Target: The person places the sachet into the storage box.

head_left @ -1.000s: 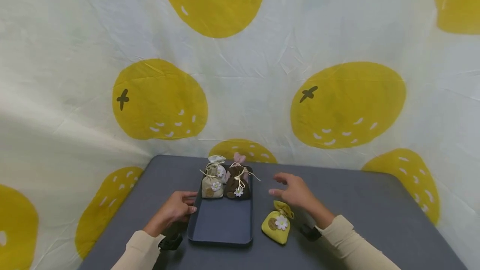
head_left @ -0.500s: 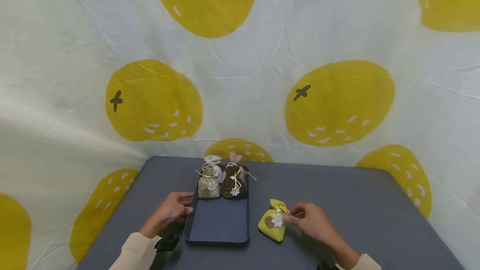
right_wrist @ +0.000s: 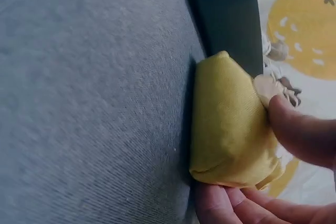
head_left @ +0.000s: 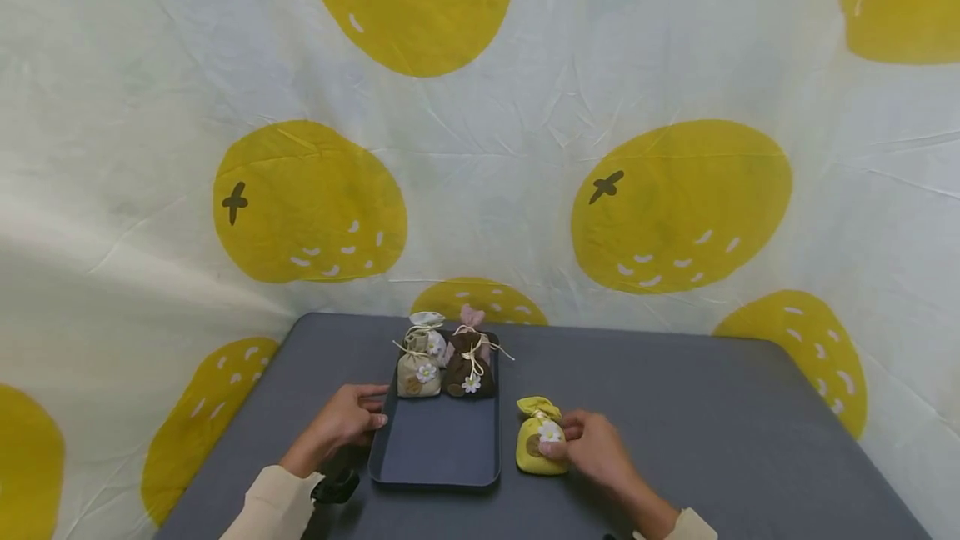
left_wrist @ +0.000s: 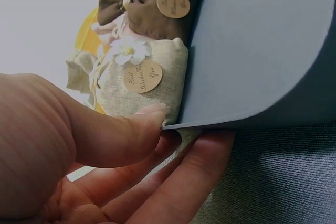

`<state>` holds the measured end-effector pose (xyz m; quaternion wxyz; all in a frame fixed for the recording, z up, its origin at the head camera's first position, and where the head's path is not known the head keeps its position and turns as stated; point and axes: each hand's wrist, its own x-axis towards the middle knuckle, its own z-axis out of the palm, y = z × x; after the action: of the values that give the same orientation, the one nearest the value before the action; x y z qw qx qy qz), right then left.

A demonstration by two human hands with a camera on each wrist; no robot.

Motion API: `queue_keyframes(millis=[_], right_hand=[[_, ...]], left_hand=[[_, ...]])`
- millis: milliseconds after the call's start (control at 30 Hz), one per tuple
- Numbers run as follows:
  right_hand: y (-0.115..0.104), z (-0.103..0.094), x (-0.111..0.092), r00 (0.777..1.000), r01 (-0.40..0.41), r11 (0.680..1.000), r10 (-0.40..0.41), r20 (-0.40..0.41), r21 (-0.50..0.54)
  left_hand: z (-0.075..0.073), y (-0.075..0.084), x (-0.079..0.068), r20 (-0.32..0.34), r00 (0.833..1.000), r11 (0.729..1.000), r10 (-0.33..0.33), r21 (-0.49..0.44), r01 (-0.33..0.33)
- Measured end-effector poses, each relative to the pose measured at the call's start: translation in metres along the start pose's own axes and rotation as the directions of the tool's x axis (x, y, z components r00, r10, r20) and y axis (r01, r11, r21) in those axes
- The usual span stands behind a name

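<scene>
My right hand (head_left: 596,447) grips a yellow cloth pouch (head_left: 531,463) by its right side, thumb on the front near the white flower and fingers around the edge. In the right wrist view the pouch (right_wrist: 226,124) is close to the table surface; whether it touches is unclear. With thumb and fingers, my left hand (head_left: 347,419) pinches the left rim of a dark grey-blue tray (head_left: 442,448). Inside the tray's far half stand a beige pouch (head_left: 417,375), a dark brown pouch (head_left: 467,369), a white pouch (head_left: 435,343) and a pink pouch (head_left: 471,317), the last two partly hidden behind.
The tray stands on a dark grey table (head_left: 645,390), just left of the yellow pouch. Behind the table hangs a pale cloth (head_left: 480,207) with large yellow fruit prints. Thin tie strings stick out past the tray's right rim near the brown pouch.
My right hand has come down onto the yellow pouch, taken hold of it and turned it more upright. The left hand keeps its hold on the tray rim.
</scene>
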<state>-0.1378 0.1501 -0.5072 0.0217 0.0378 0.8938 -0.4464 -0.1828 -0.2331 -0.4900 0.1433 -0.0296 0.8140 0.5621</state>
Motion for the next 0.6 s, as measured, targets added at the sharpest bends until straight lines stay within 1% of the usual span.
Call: queue_keyframes(millis=[67, 200, 367, 467, 600], right_hand=[[0.0002, 0.0016, 0.0020, 1.000, 0.005, 0.999, -0.005, -0.014, 0.048], [0.0028, 0.0041, 0.0051, 0.999, 0.046, 0.992, -0.043, -0.029, 0.121], [0.0085, 0.0055, 0.0069, 0.996, 0.077, 0.972, -0.082, 0.016, 0.221], [0.0099, 0.0051, 0.0053, 0.995, 0.088, 0.965, -0.099, 0.033, 0.248], [0.0069, 0.0032, 0.0045, 0.992, 0.114, 0.955, -0.124, 0.019, 0.273]], left_hand=[[0.0002, 0.0007, -0.0003, -0.007, 1.000, 1.000, -0.001, 0.002, 0.001], [0.0006, 0.0029, -0.0008, -0.020, 1.000, 1.000, 0.001, 0.001, -0.001], [0.0014, 0.0034, -0.0016, -0.029, 1.000, 1.000, -0.003, 0.008, 0.003], [0.0017, 0.0024, -0.0021, -0.030, 1.000, 1.000, -0.003, 0.013, 0.004], [0.0014, 0.0019, -0.0027, -0.021, 1.000, 1.000, 0.006, 0.017, -0.006]])
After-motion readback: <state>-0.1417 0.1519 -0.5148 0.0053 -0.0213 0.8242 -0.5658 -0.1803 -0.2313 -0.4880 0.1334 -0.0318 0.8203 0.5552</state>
